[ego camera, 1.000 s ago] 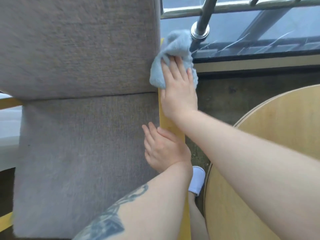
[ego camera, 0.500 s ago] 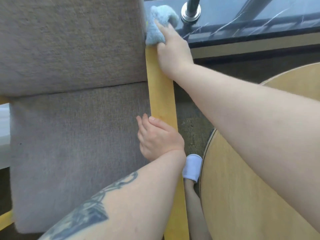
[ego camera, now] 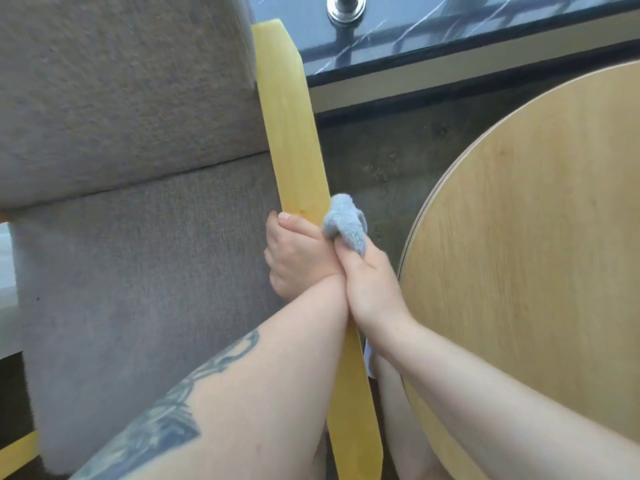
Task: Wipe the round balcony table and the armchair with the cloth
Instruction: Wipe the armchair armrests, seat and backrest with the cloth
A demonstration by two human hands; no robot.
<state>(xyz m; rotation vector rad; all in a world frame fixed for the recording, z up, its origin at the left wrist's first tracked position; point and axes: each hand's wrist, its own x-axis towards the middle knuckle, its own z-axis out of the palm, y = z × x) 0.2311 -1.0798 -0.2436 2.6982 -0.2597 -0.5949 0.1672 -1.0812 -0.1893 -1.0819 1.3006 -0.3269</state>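
Observation:
The armchair has grey cushions [ego camera: 131, 237] and a yellow wooden armrest [ego camera: 291, 126] that runs from top centre down to the bottom edge. My left hand [ego camera: 298, 258] grips the armrest about halfway along, thumb on top. My right hand [ego camera: 370, 285] is pressed right against the left one and is closed on a bunched light blue cloth [ego camera: 344, 226], which sits at the armrest's right edge. The round wooden table [ego camera: 540, 237] fills the right side, close beside my right forearm.
A dark marble ledge [ego camera: 415, 39] with a metal railing post base [ego camera: 347, 10] runs across the top. Rough concrete floor [ego camera: 377, 161] shows in the narrow gap between armrest and table. A second yellow armrest [ego camera: 17, 452] peeks out at bottom left.
My right hand has drawn the cloth down the armrest from its far tip to the middle, ending against my left hand. The left hand stays in place on the armrest.

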